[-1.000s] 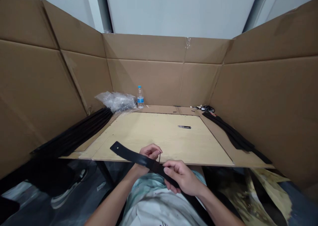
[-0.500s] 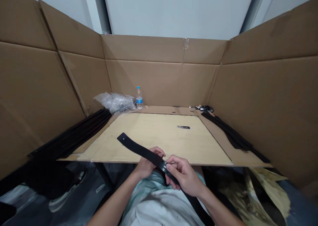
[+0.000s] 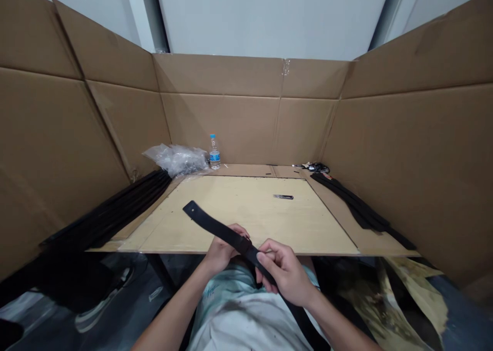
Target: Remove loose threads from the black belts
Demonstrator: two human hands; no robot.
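Observation:
A long black strap runs slantwise across my lap and the table's near edge. Its far end is flat, with a small hole in it, and points up and left over the table. My left hand grips it from beneath near the middle, with some fingers hidden behind it. There a dark band or loop crosses the strap. Just to the right, my right hand pinches the strap between thumb and fingers. From there the strap's other end hangs down past my right wrist.
On the table lie small thread snips. Black straps are piled at left, with others at right. A plastic bag and water bottle stand at the back. Cardboard walls enclose three sides.
Both hands keep hold of the strap, and the left has shifted slightly left. A shiny patch between the hands no longer shows; the dark band is plainer now.

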